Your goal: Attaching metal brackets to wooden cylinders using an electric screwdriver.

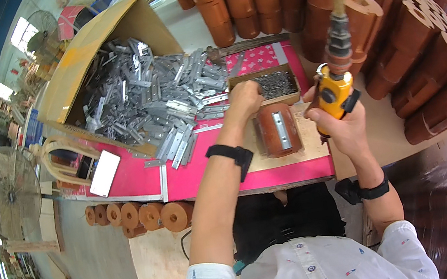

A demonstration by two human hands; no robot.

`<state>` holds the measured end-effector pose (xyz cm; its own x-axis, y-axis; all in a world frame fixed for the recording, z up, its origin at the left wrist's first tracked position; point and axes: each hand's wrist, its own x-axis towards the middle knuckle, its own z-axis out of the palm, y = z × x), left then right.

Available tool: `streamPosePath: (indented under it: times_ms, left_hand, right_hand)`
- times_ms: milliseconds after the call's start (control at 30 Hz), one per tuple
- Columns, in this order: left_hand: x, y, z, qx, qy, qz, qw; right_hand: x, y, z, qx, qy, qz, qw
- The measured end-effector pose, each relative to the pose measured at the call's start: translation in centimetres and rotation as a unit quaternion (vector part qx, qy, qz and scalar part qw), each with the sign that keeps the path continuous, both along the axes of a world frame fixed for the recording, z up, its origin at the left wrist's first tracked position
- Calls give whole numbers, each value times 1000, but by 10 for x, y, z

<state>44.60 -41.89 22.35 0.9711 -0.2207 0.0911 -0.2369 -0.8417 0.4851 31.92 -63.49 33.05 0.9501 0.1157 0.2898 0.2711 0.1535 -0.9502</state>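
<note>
My right hand [344, 125] is wrapped round a yellow power screwdriver [335, 91], whose upper end joins a hose coming down from above. At the left edge of a small box of screws [276, 84], my left hand [246, 100] has its fingers drawn together; what they hold, if anything, is hidden. Just below that hand a reddish-brown cylinder [270, 137] lies on its side on a light board [317, 148]. Along the cylinder's top rests a silver metal strip [281, 130] with holes.
A tipped cardboard box [70, 88] spills many metal strips [167, 84] to the left. A white phone [105, 173] lies at the table's left. Stacked brown cylinders [424, 47] crowd the back and right. More cylinders [151, 215] line up below the table's front edge.
</note>
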Motion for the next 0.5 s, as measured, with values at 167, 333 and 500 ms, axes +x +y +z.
streamPosePath:
  times_ms: [167,333,500]
  left_hand:
    - [-2,-8,-13,-40,-72,42,996]
    - [-4,-8,-10,-29,-72,27,997]
    - [-9,-8,-7,-87,-128,50,987]
  right_hand:
    - [2,-5,-3,-53,4,11,999]
    - [2,2,-4,-32,-2,-3,999]
    - [-1,5,2,-2,-14,-11,1000]
